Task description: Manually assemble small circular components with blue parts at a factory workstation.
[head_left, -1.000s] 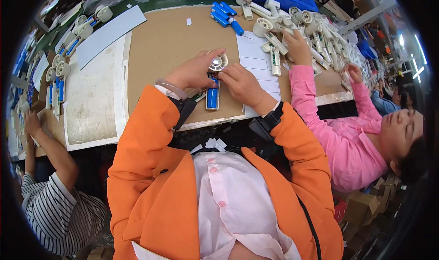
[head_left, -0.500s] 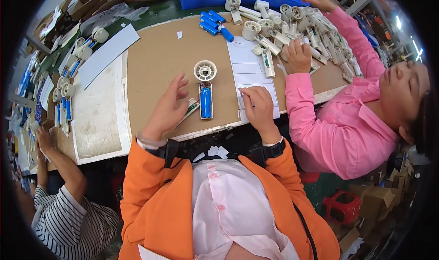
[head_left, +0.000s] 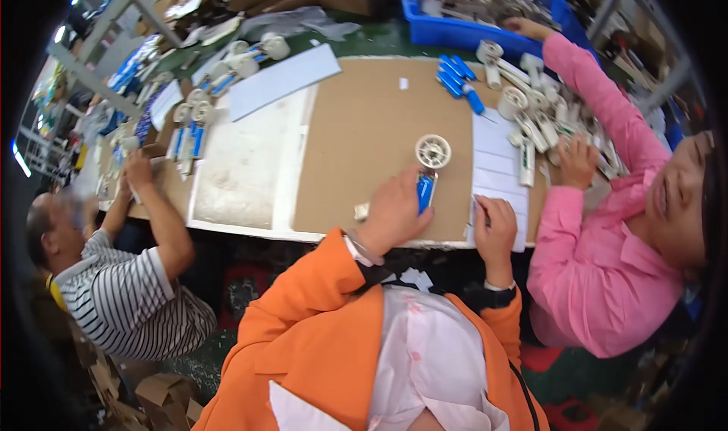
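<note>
On the brown board in front of me lies a half-built handheld fan, its round white head [head_left: 433,152] pointing away from me. A blue battery cell [head_left: 425,194] shows in its handle. My left hand [head_left: 393,211] is closed about the handle's left side and covers part of the cell. A small white piece [head_left: 362,212] pokes out beside this hand, the rest of it hidden. Nearer the right, my right hand [head_left: 494,230] hovers by a white paper sheet [head_left: 497,158] with fingers curled in a pinch; whatever they hold is too small to make out.
Several blue cells [head_left: 457,76] lie at the far right, beside a heap of white fan parts [head_left: 542,101]. A co-worker in pink [head_left: 607,241] reaches into a blue bin [head_left: 485,35]. Another in stripes [head_left: 136,287] works at left, near more fans [head_left: 193,128].
The view has turned, so the table sits farther right in the picture. My left hand, open beside the fan before, has come onto its handle. My right hand stays pinched near the paper.
</note>
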The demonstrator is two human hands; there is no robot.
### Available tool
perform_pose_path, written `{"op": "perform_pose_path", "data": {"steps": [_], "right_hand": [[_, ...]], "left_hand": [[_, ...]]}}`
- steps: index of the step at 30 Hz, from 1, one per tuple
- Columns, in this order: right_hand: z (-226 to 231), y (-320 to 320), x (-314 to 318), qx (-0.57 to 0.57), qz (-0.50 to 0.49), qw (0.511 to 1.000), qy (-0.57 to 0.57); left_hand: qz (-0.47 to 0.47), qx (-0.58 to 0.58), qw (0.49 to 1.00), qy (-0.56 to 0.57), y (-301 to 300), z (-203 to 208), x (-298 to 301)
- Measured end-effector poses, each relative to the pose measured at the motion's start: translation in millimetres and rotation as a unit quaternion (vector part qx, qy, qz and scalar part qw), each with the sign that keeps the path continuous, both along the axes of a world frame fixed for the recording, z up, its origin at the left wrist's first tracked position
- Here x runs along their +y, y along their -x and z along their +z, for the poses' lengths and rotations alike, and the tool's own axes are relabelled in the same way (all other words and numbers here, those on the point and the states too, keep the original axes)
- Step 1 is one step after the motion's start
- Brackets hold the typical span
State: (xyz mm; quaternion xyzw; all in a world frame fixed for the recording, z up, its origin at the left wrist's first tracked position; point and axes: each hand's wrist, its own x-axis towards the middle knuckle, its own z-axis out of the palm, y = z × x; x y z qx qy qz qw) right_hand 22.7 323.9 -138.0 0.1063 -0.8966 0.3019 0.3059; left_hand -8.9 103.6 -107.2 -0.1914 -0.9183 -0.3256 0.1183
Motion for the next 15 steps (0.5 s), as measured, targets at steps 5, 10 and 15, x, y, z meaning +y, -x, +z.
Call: {"op": "perform_pose_path", "data": {"steps": [5, 10, 15], "right_hand": [[5.4, -1.7, -1.6, -0.006, 0.022, 1.000, 0.004], [4.9, -1.0, -4.1, 0.003, 0.019, 1.000, 0.006], [6.0, -4.6, -4.8, -0.004, 0.009, 1.000, 0.006]], "left_hand": [[-0.004, -0.071, 0.997, -0.013, 14.2, -0.1, -28.7], [0.079, -0.070, 0.994, -0.011, 35.1, -6.7, -115.8], [0.223, -0.126, 0.964, 0.068, 52.8, 11.5, -235.7]]}}
